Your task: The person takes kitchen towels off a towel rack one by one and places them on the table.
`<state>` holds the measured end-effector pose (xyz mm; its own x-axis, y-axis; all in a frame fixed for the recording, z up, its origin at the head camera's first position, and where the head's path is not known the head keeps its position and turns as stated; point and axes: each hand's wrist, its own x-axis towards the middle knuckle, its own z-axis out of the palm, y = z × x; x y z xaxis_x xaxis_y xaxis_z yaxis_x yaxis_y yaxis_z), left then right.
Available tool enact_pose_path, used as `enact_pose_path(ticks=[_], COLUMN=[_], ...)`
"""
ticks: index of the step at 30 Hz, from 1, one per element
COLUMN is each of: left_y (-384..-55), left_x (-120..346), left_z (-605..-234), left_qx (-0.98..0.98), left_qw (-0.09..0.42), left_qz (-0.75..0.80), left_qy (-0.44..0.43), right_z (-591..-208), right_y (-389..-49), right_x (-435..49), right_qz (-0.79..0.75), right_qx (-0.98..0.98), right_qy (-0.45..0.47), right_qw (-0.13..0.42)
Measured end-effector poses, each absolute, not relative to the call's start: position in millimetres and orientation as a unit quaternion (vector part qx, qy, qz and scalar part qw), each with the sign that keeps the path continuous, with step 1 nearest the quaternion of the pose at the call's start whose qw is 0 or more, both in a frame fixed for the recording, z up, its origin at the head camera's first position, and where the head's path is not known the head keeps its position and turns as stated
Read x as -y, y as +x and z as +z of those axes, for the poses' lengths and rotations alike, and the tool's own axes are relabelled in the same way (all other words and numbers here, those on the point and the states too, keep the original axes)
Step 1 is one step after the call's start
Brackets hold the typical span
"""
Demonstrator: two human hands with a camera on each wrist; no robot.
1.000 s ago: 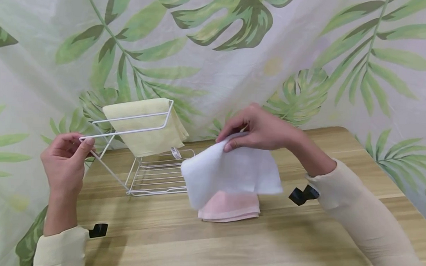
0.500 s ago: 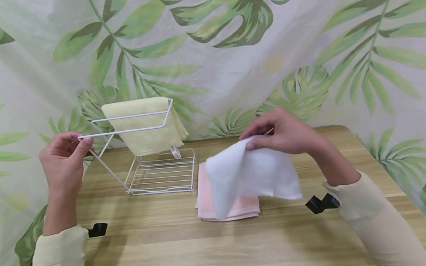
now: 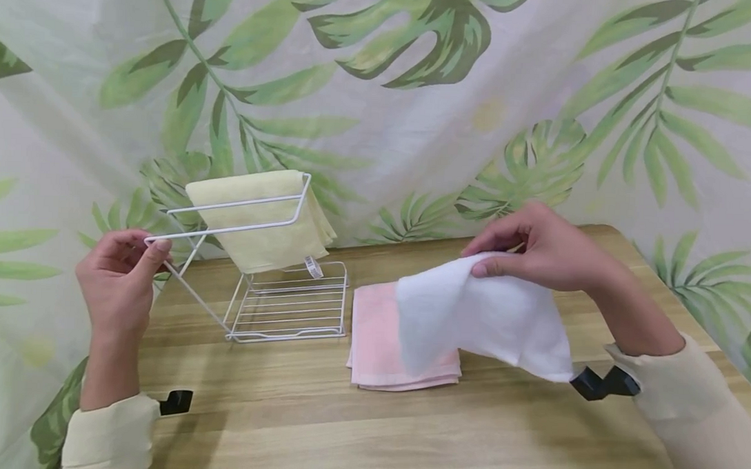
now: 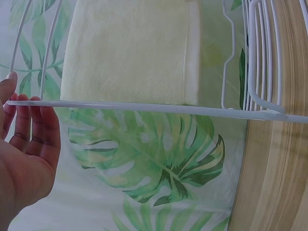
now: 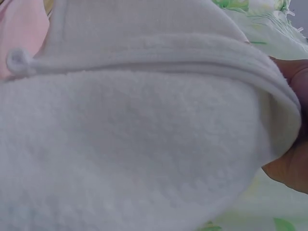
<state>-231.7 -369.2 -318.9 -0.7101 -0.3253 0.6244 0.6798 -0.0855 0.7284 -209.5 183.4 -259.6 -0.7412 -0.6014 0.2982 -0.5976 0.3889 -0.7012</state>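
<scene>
In the head view my left hand (image 3: 116,280) pinches the upper left corner of a white wire rack (image 3: 288,338) between thumb and fingers. A folded pale yellow towel (image 3: 258,220) hangs over the rack's upper bars, a small label by its lower edge. My right hand (image 3: 536,250) pinches the top of a white towel (image 3: 491,307), which droops in the air. Part of a folded pink towel (image 3: 375,331) on the table is hidden behind it. The white towel (image 5: 134,144) fills most of the right wrist view. The left wrist view shows my left hand (image 4: 29,154) at the rack's wire.
The wooden table (image 3: 319,433) carries the rack on its left and the pink towel near the middle. Behind it hangs a leaf-patterned cloth (image 3: 416,146). Black camera mounts (image 3: 603,384) stick out from both wrists.
My right hand has moved right and somewhat down with the white towel, uncovering more of the pink towel and the rack's base. My left hand keeps its hold on the rack.
</scene>
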Motion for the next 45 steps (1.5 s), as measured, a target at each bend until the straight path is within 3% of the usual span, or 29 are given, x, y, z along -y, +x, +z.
enact_pose_path(ticks=[11, 20, 33, 40, 45], left_y=[-215, -208, -208, -208, -208], left_x=[367, 368, 364, 366, 366], left_z=[-322, -322, -319, -319, -320], left_qx=[0.586, 0.591, 0.602, 0.596, 0.598], left_qw=[0.357, 0.36, 0.372, 0.362, 0.358], left_qz=[-0.711, -0.707, -0.69, -0.702, -0.703], left_qy=[-0.155, -0.144, -0.153, -0.145, -0.143], right_z=[-270, -282, -293, -299, -311], right_y=[-179, -172, -171, -173, -183], right_x=[-216, -233, -246, -249, -250], right_qz=[-0.405, -0.412, -0.421, -0.43, -0.412], right_qx=[-0.847, -0.851, -0.842, -0.829, -0.851], right_qy=[-0.342, -0.324, -0.339, -0.358, -0.316], right_qw=[-0.039, -0.037, -0.009, 0.035, 0.073])
